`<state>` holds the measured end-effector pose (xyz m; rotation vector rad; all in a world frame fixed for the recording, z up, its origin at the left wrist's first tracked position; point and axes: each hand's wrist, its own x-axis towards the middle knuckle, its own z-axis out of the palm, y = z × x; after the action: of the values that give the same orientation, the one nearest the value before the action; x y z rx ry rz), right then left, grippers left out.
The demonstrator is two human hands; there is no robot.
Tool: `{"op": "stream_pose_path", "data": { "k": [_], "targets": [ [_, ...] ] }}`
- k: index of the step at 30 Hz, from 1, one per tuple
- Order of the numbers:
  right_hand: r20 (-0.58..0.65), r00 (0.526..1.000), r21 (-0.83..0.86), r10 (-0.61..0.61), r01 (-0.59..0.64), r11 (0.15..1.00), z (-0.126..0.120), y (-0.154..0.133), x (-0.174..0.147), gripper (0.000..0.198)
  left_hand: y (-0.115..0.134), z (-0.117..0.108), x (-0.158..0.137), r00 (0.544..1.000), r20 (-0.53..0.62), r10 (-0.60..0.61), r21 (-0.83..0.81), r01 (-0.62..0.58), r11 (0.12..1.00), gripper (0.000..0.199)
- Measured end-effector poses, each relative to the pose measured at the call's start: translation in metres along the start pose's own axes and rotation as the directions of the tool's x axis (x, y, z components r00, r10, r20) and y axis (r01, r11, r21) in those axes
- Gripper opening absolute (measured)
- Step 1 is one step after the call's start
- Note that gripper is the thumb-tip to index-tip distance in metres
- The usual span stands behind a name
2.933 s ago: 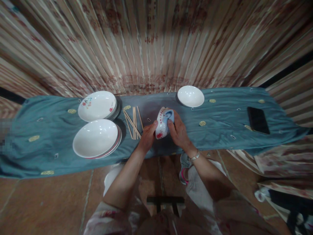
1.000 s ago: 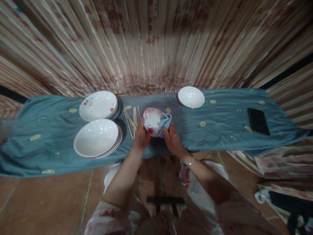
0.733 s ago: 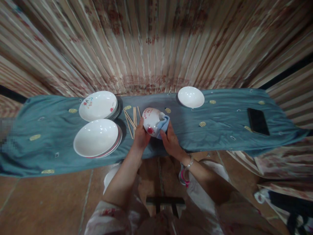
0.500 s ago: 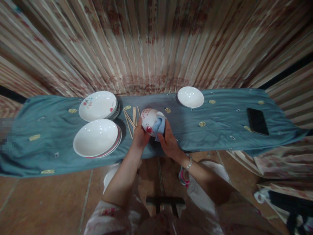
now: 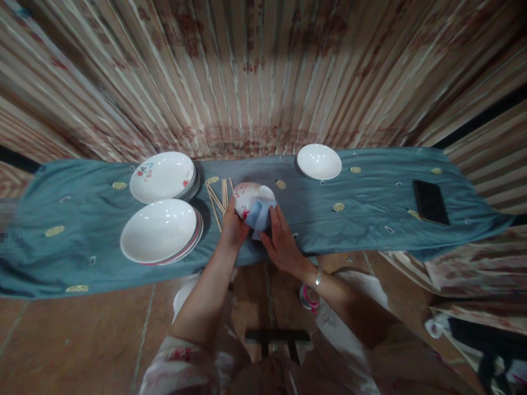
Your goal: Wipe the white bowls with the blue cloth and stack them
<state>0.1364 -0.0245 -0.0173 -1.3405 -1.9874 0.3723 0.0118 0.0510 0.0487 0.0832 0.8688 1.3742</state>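
My left hand (image 5: 234, 226) is closed around the near left side of a white bowl (image 5: 246, 195) with red flower decoration. The bowl is tilted so that its outer wall and round foot face up. A light blue cloth (image 5: 259, 215) lies against the bowl's outside, pressed there by the fingers of my right hand (image 5: 284, 238). Both hands are over the front middle of the table. Just left of the bowl, several wooden chopsticks (image 5: 214, 198) lie on the tablecloth. My left fingertips are partly hidden behind the bowl.
A stack of flower-patterned plates (image 5: 162, 175) and a stack of deep white dishes (image 5: 158, 230) stand on the left. One white bowl (image 5: 319, 162) sits at the back right. Farther right lies a dark flat phone or tablet (image 5: 430, 203). A blue-green tablecloth (image 5: 362, 219) covers the table; a curtain (image 5: 255, 99) hangs behind.
The blue cloth has shifted left over the bowl's outside, covering more of the red flower, and my right hand has moved slightly left with it. The bowl has turned a little.
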Motion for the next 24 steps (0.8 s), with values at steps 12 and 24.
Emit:
{"op": "stream_pose_path", "data": {
  "k": [12,24],
  "targets": [
    [0.012,0.989,-0.138,-0.148,0.149,0.979,0.0029,-0.0046,-0.0024,0.079,0.0012,-0.0074,0.0049,0.999,0.021,-0.042,0.058,0.041,0.997,0.046],
    [0.078,0.982,-0.254,-0.174,0.189,0.949,-0.0025,-0.0098,0.0053,0.062,0.0008,-0.0033,-0.0018,0.999,0.007,-0.050,0.069,0.049,0.996,0.044]
  ]
}}
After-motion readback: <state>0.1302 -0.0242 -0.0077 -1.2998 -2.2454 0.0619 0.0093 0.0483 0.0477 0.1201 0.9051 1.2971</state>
